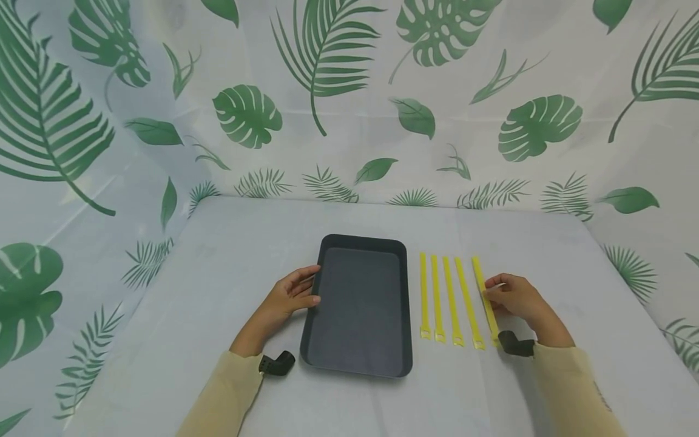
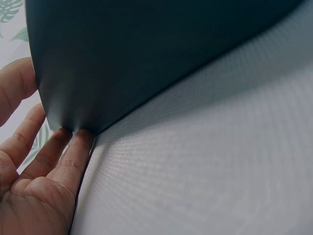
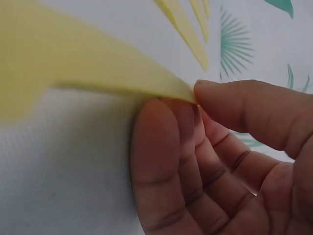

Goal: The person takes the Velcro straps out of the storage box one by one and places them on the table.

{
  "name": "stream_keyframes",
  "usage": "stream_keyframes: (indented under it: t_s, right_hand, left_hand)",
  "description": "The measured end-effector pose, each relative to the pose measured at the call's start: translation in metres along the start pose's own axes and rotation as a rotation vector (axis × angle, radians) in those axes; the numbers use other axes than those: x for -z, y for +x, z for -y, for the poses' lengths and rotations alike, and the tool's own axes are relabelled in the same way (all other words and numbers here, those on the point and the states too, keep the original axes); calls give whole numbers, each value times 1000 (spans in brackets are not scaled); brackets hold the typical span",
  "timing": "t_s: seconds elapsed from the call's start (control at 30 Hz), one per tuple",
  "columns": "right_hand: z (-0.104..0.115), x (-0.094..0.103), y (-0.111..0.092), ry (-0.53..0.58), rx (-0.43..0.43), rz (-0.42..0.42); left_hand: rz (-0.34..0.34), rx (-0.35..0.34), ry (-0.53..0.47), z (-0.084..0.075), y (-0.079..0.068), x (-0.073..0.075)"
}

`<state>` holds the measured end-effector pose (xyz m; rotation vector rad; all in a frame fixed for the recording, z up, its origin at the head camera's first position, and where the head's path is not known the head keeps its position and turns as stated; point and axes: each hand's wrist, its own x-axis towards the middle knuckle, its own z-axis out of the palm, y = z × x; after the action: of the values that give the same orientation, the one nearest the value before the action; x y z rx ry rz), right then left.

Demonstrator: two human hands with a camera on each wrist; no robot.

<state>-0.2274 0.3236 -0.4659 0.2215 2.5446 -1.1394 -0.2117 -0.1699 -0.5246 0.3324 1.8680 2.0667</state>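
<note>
A dark grey rectangular tray (image 1: 359,309) lies on the white-covered table, long sides running away from me. My left hand (image 1: 286,297) touches its left side, fingers mostly straight, with fingertips against the outer wall (image 2: 122,58) in the left wrist view. To the right of the tray, my right hand (image 1: 513,297) pinches a yellow cable strap (image 1: 480,276) between thumb and fingertips. In the right wrist view this strap (image 3: 98,54) is blurred close to the camera, its edge between thumb and fingers. Its slotted end is partly behind the black wrist camera in the head view.
Several more yellow straps (image 1: 437,297) lie in a row between the tray and my right hand, slotted ends toward me. A leaf-printed cloth (image 1: 349,152) hangs behind the table and along its sides. Black wrist cameras (image 1: 278,363) sit at both cuffs.
</note>
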Motion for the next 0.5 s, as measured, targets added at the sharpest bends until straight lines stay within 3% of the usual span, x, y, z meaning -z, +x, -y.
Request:
stream_keyframes:
  t_s: [0.2, 0.37, 0.5]
  right_hand:
    - [4, -3, -2, -113, -10, -52]
    - [8, 1, -7, -215, -30, -30]
    - [8, 2, -15, -230, -31, -7]
  left_hand:
    - [-9, -1, 3, 0, -2, -1]
    - [-16, 4, 4, 1, -1, 0]
    - [-13, 3, 5, 2, -1, -1]
